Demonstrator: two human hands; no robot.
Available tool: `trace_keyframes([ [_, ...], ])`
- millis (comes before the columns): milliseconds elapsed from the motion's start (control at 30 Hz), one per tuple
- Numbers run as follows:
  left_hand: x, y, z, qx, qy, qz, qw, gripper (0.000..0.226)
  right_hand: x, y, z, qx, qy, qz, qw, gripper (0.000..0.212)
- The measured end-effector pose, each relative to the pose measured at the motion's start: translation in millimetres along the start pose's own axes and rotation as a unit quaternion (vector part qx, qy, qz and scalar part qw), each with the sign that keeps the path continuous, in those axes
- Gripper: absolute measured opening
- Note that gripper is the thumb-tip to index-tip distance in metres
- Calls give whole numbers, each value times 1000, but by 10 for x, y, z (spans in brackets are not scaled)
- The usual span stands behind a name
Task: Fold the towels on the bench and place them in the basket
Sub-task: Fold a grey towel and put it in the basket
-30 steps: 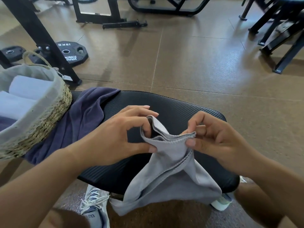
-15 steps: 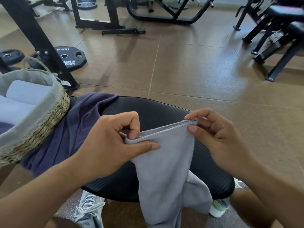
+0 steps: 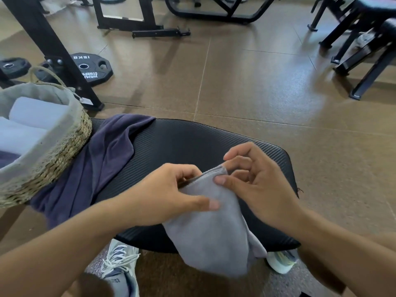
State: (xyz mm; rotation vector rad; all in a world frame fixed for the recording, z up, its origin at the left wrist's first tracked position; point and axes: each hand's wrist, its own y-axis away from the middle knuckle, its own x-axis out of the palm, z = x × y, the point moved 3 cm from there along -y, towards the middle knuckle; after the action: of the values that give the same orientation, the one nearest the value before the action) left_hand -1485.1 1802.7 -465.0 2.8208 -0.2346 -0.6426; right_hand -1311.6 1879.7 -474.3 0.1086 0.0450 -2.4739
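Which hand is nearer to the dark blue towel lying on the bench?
The left hand. It grips the grey towel just right of the dark blue towel. The right hand pinches the grey towel's top edge on the far side.

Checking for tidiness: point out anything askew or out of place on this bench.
The dark purple towel lies crumpled and unfolded on the bench, partly pinned under the basket. The bench's right edge shows a small frayed nick. Otherwise nothing odd.

basket (image 3: 64,146) cut off at left edge, grey towel's (image 3: 214,236) lower end motion-blurred, left hand (image 3: 162,196) fingertips hidden behind towel
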Motion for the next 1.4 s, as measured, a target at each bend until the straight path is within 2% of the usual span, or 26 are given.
trace_keyframes([
  [100, 72, -74, 11, 72, -62, -72, 993, 31, 67, 1, -43, 7, 25, 1, 1000, 34],
  [200, 48, -96, 46, 96, -65, -116, 986, 25, 67, -21, -115, 39, 12, 10, 999, 41],
  [300, -16, -72, -7, 108, -37, -126, 985, 17, 82, -20, -172, 75, 66, 122, 988, 46],
  [400, -153, -31, -68, 110, -31, -164, 980, 20, 107, 14, -223, 96, 208, 225, 947, 37],
  [533, -401, -6, -29, 74, -26, -263, 962, 18, 68, 0, -214, 128, 228, 244, 934, 34],
  [600, -494, 0, -3, 62, -20, -302, 951, 21, 6, -31, -185, 131, 237, 233, 934, 28],
  [733, -681, 24, 98, 36, 10, -360, 932, 26, -195, -114, -120, 144, 285, 206, 925, 32],
  [833, -800, 18, 237, -23, -1, -356, 934, 25, -487, -217, -81, 189, 275, 218, 917, 31],
  [933, -846, -12, 445, -139, -27, -276, 951, 23, -768, -312, -44, 244, 231, 254, 907, 35],
  [1000, -813, -35, 576, -198, -45, -212, 956, 21, -869, -382, -119, 250, 267, 238, 900, 33],
  [1067, -766, -71, 699, -239, -69, -173, 953, 18, -917, -470, -253, 241, 323, 186, 896, 32],
  [1200, -823, -167, 877, -261, -245, -129, 925, 10, -1000, -607, -385, 177, 486, 55, 854, 36],
  [1233, -860, -185, 894, -258, -278, -131, 916, 14, -1013, -617, -380, 154, 500, 21, 852, 33],
  [1300, -898, -212, 852, -222, -293, -165, 915, 24, -999, -607, -354, 109, 471, -22, 875, 24],
  [1367, -848, -229, 736, -146, -259, -225, 928, 25, -934, -584, -365, 88, 459, -7, 884, 17],
  [1400, -788, -238, 670, -100, -239, -247, 934, 23, -899, -572, -395, 88, 473, 17, 877, 17],
])
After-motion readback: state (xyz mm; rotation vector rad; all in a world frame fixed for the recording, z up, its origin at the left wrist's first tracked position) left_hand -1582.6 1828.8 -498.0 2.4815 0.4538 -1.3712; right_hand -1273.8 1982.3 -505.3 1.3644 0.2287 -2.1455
